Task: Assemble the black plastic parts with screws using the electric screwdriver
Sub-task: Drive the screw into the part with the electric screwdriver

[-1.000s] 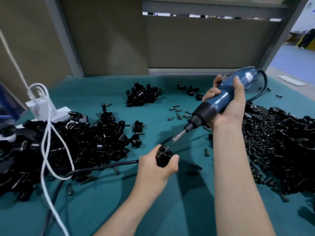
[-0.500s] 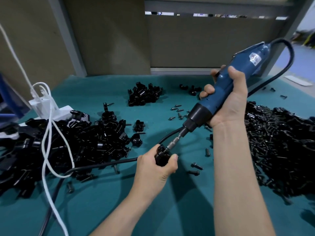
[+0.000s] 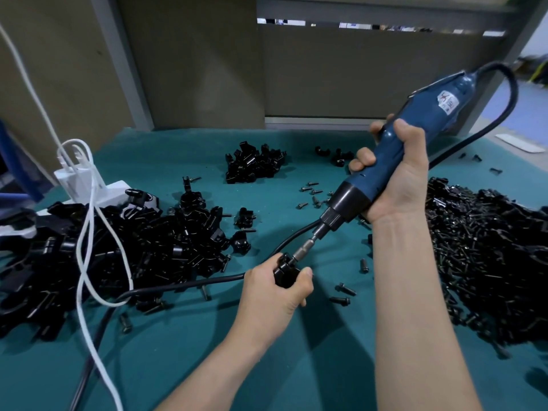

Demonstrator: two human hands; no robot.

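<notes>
Presently, left grip [image 3: 274, 296]: the hand's thumb and fingers curl round a small black plastic part [image 3: 284, 273], holding it just above the tabletop [image 3: 326, 369], near the middle of the view.
Right grip [image 3: 407, 185]: wrapped tight round the blue body of the electric screwdriver [image 3: 439, 99], thumb across the near side, fingers curled round the far side.
Screwdriver pose: tilted, with its tail up and to the right and its black collar down and to the left.
Bit [image 3: 305, 248]: the metal tip meets the top of the held part; whether a screw sits under it cannot be made out.
Tool cord [image 3: 504, 84]: leaves the tail of the screwdriver, loops over and drops behind the right wrist.
Left pile [image 3: 154, 247]: a big heap of black parts on the tabletop, left of the left hand.
Right pile [image 3: 489, 262]: a broad heap of black pieces, right of the right forearm.
Far pile [image 3: 255, 167]: a smaller cluster of black parts, further back.
Loose screws [image 3: 311, 194]: scattered behind the tool's collar; two more screws [image 3: 344, 293] lie between the forearms.
Black cable [image 3: 184, 286]: runs across the tabletop, passing behind the left hand.
White cable [image 3: 86, 232]: draped over the left pile, leading up to a white plug block [image 3: 89, 191].
</notes>
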